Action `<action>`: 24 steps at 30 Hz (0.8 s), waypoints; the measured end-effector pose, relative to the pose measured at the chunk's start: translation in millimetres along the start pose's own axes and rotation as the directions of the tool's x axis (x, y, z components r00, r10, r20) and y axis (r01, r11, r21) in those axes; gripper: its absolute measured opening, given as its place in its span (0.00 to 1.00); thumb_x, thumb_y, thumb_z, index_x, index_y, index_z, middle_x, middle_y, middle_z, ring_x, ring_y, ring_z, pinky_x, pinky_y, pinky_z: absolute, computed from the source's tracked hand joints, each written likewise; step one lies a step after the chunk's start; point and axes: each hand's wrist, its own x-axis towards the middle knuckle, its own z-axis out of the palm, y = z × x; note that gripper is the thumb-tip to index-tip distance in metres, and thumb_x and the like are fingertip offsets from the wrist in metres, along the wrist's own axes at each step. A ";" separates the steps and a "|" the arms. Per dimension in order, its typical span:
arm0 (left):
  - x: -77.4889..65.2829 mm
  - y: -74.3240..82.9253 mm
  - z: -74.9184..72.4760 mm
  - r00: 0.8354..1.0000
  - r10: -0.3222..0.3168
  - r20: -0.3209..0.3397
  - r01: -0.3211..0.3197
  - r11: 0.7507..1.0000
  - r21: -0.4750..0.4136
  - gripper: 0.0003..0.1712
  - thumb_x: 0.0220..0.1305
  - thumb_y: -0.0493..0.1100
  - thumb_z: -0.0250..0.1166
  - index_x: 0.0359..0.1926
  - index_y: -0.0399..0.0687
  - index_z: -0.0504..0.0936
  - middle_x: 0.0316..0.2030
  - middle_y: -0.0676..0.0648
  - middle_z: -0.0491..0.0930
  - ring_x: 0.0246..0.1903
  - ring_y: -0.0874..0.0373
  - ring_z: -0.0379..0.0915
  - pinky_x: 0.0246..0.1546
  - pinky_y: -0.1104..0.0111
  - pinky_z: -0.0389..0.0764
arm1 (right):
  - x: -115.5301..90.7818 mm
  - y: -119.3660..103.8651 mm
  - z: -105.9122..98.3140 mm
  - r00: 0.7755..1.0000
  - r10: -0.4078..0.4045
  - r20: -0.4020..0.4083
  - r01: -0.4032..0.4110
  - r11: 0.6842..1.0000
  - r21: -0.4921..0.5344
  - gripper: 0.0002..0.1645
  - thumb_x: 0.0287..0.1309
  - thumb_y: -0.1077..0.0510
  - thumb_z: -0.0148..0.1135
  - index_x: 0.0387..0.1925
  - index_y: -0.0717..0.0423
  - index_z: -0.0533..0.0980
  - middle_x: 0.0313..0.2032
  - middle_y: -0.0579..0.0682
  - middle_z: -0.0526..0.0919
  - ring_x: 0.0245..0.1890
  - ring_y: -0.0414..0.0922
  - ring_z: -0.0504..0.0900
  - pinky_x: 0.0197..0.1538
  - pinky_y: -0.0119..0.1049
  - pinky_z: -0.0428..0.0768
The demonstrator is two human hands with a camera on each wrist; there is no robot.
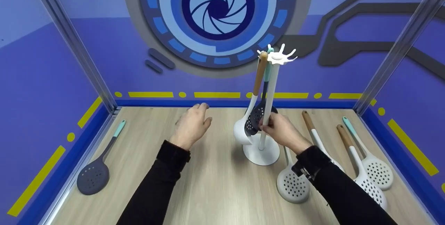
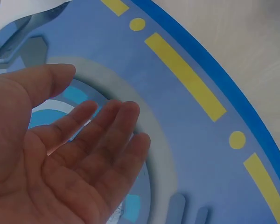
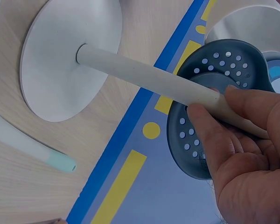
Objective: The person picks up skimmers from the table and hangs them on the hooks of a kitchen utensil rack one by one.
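My right hand (image 1: pixel 283 131) grips the upright pole (image 3: pixel 140 77) of a white utensil stand (image 1: pixel 273 93) partway up, thumb and fingers around it. The stand's round base (image 1: pixel 255 157) shows below, and a crown of hooks (image 1: pixel 279 57) tops it. From the hooks hang a white ladle (image 1: pixel 240 133) with a wooden handle and a dark skimmer (image 3: pixel 214 53) with a teal handle, close beside my right fingers. To the left of the stand, my left hand (image 1: pixel 191 126) is held with fingers relaxed and nothing in it; its palm (image 2: pixel 60 182) shows in the left wrist view.
A dark skimmer (image 1: pixel 93 178) lies far left. Right of the stand lie a light grey skimmer (image 1: pixel 293 188), a white utensil with a wooden handle (image 1: pixel 309 120), a white skimmer (image 1: pixel 373 192) and a pale teal-handled skimmer (image 1: pixel 378 171). Blue walls (image 1: pixel 104 51) enclose the table.
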 end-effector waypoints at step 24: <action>-10.1 -66.5 -3.3 0.984 -0.169 0.053 0.164 0.983 0.085 0.30 0.85 0.43 0.70 0.77 0.29 0.80 0.73 0.26 0.85 0.65 0.26 0.88 0.54 0.32 0.94 | -1.7 -3.1 0.9 1.000 0.011 0.008 -0.011 1.000 0.019 0.04 0.78 0.68 0.70 0.50 0.66 0.86 0.46 0.64 0.96 0.48 0.53 0.94 0.53 0.49 0.91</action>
